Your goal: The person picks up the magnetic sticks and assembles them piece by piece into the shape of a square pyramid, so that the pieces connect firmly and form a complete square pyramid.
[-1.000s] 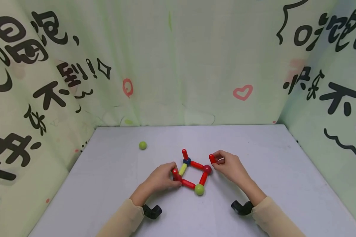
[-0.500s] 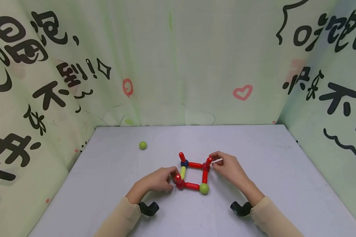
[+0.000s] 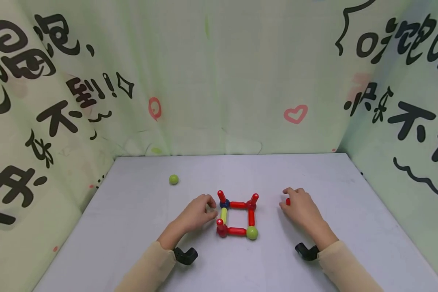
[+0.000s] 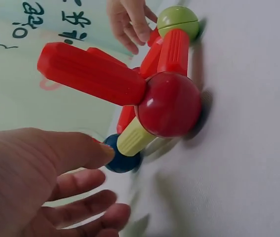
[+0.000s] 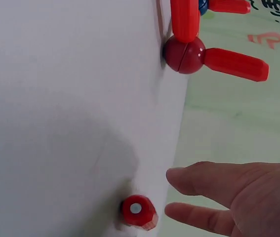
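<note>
A square of red sticks (image 3: 237, 231) and one yellow stick (image 3: 224, 215) lies on the table, joined by balls at its corners. Red sticks rise from the blue ball (image 3: 224, 204) and from both dark red balls (image 4: 170, 104); the green ball (image 3: 252, 232) at front right bears none. My left hand (image 3: 194, 214) is beside the square's left side, fingers loosely bent around nothing. In the left wrist view its thumb overlaps the blue ball; contact is unclear. My right hand (image 3: 302, 209) hovers by a loose red stick (image 5: 139, 212), thumb and finger apart from it.
A loose green ball (image 3: 173, 179) sits toward the back left of the pale table (image 3: 142, 190). Printed curtains (image 3: 226, 81) enclose the back and both sides. A black wrist mount (image 3: 186, 256) sticks out at each sleeve.
The red stick my right hand held now stands on the back right ball. That hand has let go and moved right to another stick. My left hand has released the front left corner.
</note>
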Demonstrator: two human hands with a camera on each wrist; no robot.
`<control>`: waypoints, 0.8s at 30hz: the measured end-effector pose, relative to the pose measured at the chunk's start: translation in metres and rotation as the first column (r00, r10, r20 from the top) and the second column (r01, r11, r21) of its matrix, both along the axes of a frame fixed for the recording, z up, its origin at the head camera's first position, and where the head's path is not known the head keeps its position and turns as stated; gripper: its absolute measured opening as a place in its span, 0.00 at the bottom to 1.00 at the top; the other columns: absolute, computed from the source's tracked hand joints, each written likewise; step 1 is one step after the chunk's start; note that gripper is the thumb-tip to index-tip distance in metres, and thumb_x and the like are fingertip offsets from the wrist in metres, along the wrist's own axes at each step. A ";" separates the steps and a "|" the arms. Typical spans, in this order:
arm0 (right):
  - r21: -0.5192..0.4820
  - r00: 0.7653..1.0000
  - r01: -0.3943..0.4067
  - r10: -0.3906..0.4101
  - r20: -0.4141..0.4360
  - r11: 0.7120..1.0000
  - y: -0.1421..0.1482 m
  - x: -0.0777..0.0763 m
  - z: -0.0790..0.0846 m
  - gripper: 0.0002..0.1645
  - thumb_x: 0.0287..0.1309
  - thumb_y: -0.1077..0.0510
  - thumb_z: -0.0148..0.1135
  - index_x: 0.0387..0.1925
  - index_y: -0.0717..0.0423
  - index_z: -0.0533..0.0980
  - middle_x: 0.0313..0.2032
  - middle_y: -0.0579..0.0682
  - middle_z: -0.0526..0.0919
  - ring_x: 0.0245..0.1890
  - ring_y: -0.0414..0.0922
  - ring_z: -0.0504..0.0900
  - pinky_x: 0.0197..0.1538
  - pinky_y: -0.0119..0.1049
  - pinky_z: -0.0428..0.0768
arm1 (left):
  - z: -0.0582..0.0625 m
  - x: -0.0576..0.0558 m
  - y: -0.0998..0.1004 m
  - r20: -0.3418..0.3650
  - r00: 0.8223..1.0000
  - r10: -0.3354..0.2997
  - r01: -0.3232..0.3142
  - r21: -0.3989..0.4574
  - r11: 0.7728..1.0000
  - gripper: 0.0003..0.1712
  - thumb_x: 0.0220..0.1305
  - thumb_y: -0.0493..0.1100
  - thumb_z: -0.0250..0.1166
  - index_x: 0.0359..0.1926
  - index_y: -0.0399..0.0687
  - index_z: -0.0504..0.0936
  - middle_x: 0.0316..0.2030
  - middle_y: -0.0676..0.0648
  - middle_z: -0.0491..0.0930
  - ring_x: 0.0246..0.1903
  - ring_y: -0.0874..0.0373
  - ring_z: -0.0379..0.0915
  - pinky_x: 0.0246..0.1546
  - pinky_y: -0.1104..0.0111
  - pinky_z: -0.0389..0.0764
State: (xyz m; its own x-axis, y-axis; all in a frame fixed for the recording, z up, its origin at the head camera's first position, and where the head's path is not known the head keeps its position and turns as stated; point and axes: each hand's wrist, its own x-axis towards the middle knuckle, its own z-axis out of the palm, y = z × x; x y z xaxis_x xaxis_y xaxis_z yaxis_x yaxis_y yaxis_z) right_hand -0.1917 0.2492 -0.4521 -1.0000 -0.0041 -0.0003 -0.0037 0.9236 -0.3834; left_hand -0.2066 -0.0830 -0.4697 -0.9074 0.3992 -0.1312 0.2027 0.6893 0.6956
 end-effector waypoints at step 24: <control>-0.511 0.939 -0.299 0.344 -0.007 0.806 -0.020 0.006 0.005 0.10 0.61 0.62 0.71 0.43 0.53 0.80 0.41 0.49 0.85 0.43 0.45 0.86 0.46 0.32 0.85 | -0.015 -0.012 0.025 -0.013 0.994 0.112 -0.108 0.185 0.977 0.11 0.68 0.39 0.69 0.47 0.47 0.77 0.38 0.48 0.78 0.28 0.58 0.72 0.28 0.70 0.76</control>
